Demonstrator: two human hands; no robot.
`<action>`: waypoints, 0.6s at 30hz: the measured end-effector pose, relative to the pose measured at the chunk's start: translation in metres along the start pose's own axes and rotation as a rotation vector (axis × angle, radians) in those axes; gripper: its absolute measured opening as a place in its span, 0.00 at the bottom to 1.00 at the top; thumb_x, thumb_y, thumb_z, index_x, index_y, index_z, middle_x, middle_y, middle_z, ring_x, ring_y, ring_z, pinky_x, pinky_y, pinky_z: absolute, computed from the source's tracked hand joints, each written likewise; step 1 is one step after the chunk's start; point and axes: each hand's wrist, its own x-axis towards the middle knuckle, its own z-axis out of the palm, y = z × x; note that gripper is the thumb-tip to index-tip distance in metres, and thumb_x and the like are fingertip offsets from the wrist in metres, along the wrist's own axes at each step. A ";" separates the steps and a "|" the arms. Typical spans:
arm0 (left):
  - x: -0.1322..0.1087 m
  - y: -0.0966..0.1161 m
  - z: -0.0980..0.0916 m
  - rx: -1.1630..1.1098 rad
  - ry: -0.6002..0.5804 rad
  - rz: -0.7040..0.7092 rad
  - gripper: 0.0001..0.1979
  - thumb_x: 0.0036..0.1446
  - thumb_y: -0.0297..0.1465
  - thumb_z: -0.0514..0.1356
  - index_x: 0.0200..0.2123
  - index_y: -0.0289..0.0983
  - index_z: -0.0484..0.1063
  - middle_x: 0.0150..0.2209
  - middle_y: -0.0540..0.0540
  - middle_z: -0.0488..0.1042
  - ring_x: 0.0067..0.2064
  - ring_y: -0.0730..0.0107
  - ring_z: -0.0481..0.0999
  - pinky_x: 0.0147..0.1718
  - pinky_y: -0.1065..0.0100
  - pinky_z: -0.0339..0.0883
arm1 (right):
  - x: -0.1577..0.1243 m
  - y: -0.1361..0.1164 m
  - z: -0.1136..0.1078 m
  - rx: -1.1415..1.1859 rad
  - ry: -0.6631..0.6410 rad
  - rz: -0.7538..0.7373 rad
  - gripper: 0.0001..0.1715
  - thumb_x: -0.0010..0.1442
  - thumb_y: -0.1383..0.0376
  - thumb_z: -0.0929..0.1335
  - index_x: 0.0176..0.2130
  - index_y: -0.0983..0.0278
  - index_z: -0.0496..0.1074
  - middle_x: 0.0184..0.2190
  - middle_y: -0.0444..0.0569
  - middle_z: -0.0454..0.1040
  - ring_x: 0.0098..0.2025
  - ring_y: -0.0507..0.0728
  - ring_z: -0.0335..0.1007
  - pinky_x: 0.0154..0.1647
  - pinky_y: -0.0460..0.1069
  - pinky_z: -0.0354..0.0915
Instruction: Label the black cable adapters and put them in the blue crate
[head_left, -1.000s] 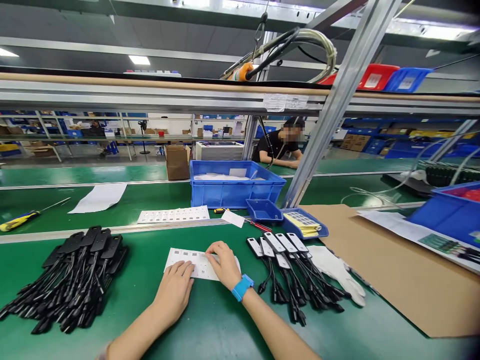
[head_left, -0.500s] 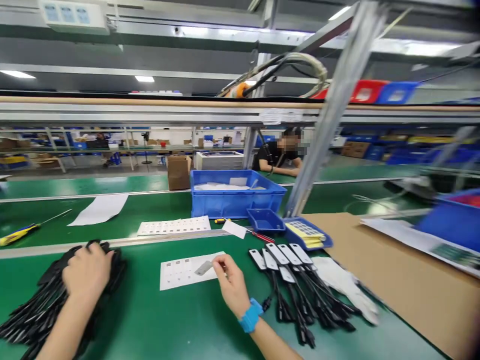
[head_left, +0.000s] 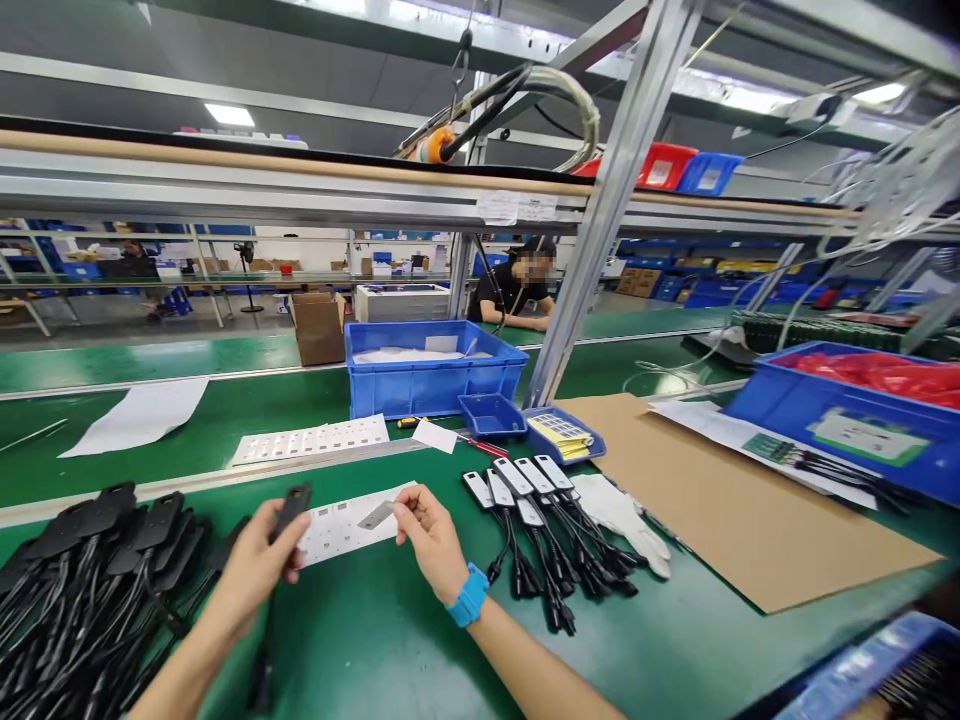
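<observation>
**Inspector:** What is each hand doing at this station?

**Line lead:** The left hand (head_left: 255, 565) is closed around one black cable part (head_left: 289, 508), lifting it clear of the green bench (head_left: 390, 640), its lead hanging down below the fist. The right hand (head_left: 429, 535) is pinching a small grey label (head_left: 377, 515) between thumb and fingertip, holding it just above the white label sheet (head_left: 341, 528).

**Inspector:** How far along is the work, in your judgement?

**Line lead:** A small batch of labelled parts (head_left: 525, 490) is lying to the right, white faces up, beside a white glove (head_left: 622, 510). The unlabelled pile (head_left: 90, 580) on the left is looking much larger. I am judging most of it as outstanding.

**Inspector:** And the piece in hand?

**Line lead:** Label and part are near each other but apart; that label is not yet on.
</observation>
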 end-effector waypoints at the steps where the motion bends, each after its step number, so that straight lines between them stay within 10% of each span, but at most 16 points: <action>1: -0.006 -0.005 0.019 -0.204 -0.072 -0.086 0.25 0.50 0.50 0.62 0.42 0.38 0.63 0.28 0.52 0.63 0.25 0.72 0.65 0.19 0.74 0.55 | 0.000 0.000 -0.001 0.013 0.002 0.011 0.15 0.59 0.54 0.66 0.33 0.63 0.65 0.28 0.42 0.63 0.23 0.49 0.60 0.25 0.46 0.60; 6: -0.034 -0.021 0.074 -0.633 -0.282 -0.288 0.22 0.51 0.33 0.65 0.45 0.36 0.60 0.38 0.43 0.72 0.29 0.75 0.71 0.26 0.74 0.64 | -0.003 -0.001 -0.009 0.044 0.038 0.037 0.15 0.59 0.54 0.67 0.33 0.63 0.64 0.28 0.41 0.62 0.23 0.48 0.59 0.24 0.45 0.58; 18: -0.045 -0.022 0.075 -0.703 -0.479 -0.256 0.31 0.53 0.24 0.62 0.57 0.35 0.53 0.50 0.33 0.70 0.48 0.50 0.75 0.53 0.48 0.63 | -0.013 -0.015 -0.007 -0.068 -0.093 0.114 0.12 0.58 0.58 0.69 0.32 0.64 0.67 0.27 0.42 0.65 0.20 0.46 0.58 0.20 0.44 0.56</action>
